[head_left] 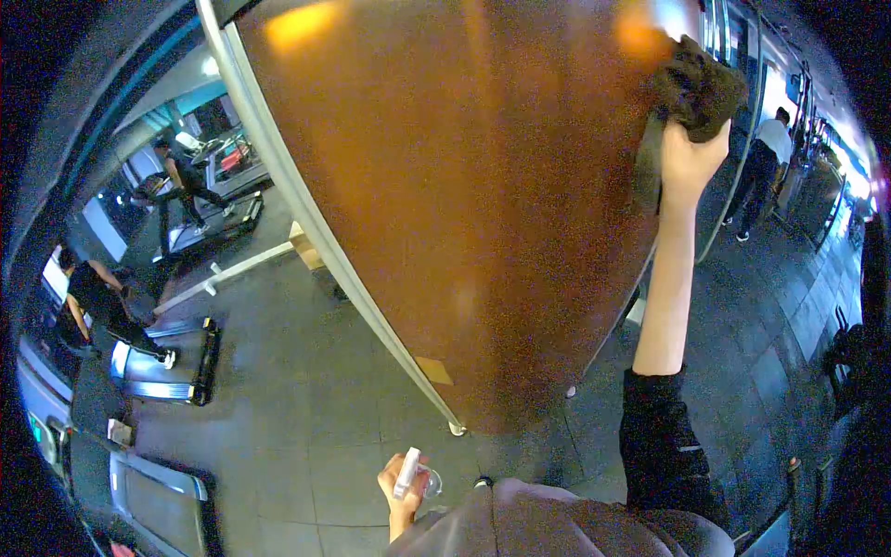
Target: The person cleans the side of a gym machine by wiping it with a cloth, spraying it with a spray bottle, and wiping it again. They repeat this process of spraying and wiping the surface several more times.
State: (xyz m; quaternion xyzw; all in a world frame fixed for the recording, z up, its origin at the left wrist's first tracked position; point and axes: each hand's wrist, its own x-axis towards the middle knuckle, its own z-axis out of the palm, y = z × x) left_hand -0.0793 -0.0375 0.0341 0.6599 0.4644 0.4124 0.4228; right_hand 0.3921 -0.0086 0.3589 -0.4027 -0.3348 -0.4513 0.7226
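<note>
A dark crumpled cloth (701, 88) is in my right hand (691, 162), raised at the upper right against the edge of a tall reddish-brown panel (464, 186). The right arm is stretched out in a black sleeve. Low in the view, my left hand (401, 487) is wrapped round a spray bottle with a white top (406, 472) and a clear body, held near my waist and away from the panel. A pale metal frame (316, 218) runs along the panel's left side. The cloth hides part of the panel's upper right edge.
At the left, one person (186, 181) is on a treadmill (223, 227) and another person (97, 292) is on a nearer treadmill (167, 367). A third person (766, 158) stands at the right. Dark tiled floor (306, 399) surrounds the frame's feet.
</note>
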